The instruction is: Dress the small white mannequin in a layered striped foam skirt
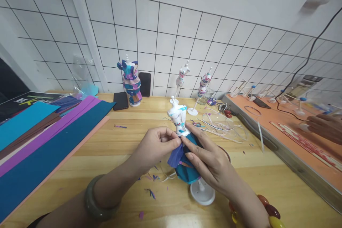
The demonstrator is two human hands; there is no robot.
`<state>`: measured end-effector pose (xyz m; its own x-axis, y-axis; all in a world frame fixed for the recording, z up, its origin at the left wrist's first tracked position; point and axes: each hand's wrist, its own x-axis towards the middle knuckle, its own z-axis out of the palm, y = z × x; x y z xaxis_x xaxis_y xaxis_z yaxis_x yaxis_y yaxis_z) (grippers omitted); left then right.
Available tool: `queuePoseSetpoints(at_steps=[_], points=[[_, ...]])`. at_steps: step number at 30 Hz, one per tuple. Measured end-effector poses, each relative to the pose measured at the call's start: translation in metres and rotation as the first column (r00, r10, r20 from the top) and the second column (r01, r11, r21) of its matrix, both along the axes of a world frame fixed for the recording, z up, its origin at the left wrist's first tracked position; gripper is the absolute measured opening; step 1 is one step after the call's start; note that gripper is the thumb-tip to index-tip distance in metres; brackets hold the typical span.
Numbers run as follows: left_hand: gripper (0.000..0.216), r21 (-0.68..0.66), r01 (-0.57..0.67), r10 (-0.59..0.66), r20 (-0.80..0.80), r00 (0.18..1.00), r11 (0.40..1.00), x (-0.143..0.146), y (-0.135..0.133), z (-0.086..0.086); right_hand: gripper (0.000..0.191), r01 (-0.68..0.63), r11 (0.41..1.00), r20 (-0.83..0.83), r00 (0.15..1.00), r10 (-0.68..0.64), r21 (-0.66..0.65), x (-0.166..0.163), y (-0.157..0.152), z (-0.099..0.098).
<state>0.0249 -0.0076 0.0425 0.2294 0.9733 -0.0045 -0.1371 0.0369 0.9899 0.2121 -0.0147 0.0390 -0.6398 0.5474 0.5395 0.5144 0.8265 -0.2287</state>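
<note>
A small white mannequin (pixel 176 115) on a round white base (pixel 202 195) stands tilted in front of me, with blue marks on its torso. Around its waist hangs a teal and dark blue paper skirt (pixel 188 174). My left hand (pixel 156 146) pinches the top of a purple-blue crepe paper strip (pixel 175 156) at the waist between thumb and fingertip. My right hand (pixel 210 156) lies against the skirt's right side, fingers stretched along the waist, one fingertip touching beside the strip. The palm side of the right hand is hidden.
Crepe paper sheets (pixel 58 139) lie at the left. A dressed mannequin (pixel 131 82), phones (pixel 120 100) and two bare mannequins (pixel 204 83) stand or lie at the back. Looped clear cord (pixel 224 123) lies right of centre. Another person's hand (pixel 326 126) is over the orange table (pixel 294 142).
</note>
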Motion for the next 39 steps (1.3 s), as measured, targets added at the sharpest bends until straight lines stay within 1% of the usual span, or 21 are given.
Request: queuePoseSetpoints(at_steps=[5,10,15,19,21,25,28,31,35,37,39], points=[[0.011,0.001,-0.036,0.037,-0.029,0.999,0.999,0.001,0.000,0.000,0.044,-0.002,0.999,-0.062,0.998,-0.002,-0.052,-0.003,0.001,-0.002],[0.011,-0.005,-0.054,0.053,-0.032,0.998,0.999,0.002,0.000,0.000,0.041,-0.026,0.983,-0.182,0.983,-0.008,-0.183,-0.004,0.000,-0.003],[0.012,-0.008,-0.073,0.072,-0.043,0.996,0.997,0.003,0.001,0.000,0.035,-0.072,0.925,-0.317,0.947,-0.054,-0.374,-0.006,-0.002,-0.003],[0.011,-0.006,-0.081,0.080,-0.059,0.995,0.997,0.003,0.002,0.000,0.032,-0.093,0.881,-0.374,0.922,-0.100,-0.465,-0.009,-0.001,-0.005],[0.011,-0.006,-0.079,0.079,-0.060,0.995,0.997,0.003,0.002,0.001,0.032,-0.103,0.875,-0.402,0.909,-0.110,-0.473,-0.010,-0.001,-0.006],[0.010,-0.031,-0.087,0.085,-0.050,0.995,0.996,0.004,0.001,0.002,0.032,-0.107,0.900,-0.430,0.898,-0.095,-0.422,-0.011,0.001,-0.006],[0.011,-0.048,-0.088,0.086,-0.041,0.995,0.995,0.006,0.000,0.002,0.033,-0.095,0.900,-0.443,0.889,-0.116,-0.426,-0.012,0.001,-0.005],[0.012,-0.066,-0.068,0.067,-0.014,0.998,0.995,0.007,-0.001,0.003,0.034,-0.068,0.890,-0.477,0.861,-0.176,-0.451,-0.013,0.002,-0.006],[0.010,-0.060,-0.032,0.032,-0.001,0.999,0.998,0.007,-0.002,0.002,0.034,-0.001,0.851,-0.503,0.807,-0.310,-0.525,-0.012,0.004,-0.006],[0.008,-0.033,-0.021,0.021,-0.006,1.000,0.999,0.007,-0.002,0.002,0.034,0.025,0.843,-0.500,0.796,-0.342,-0.538,-0.012,0.005,-0.005],[0.007,-0.010,-0.017,0.017,0.000,1.000,1.000,0.007,-0.001,0.002,0.034,0.040,0.845,-0.493,0.797,-0.348,-0.533,-0.012,0.005,-0.005]])
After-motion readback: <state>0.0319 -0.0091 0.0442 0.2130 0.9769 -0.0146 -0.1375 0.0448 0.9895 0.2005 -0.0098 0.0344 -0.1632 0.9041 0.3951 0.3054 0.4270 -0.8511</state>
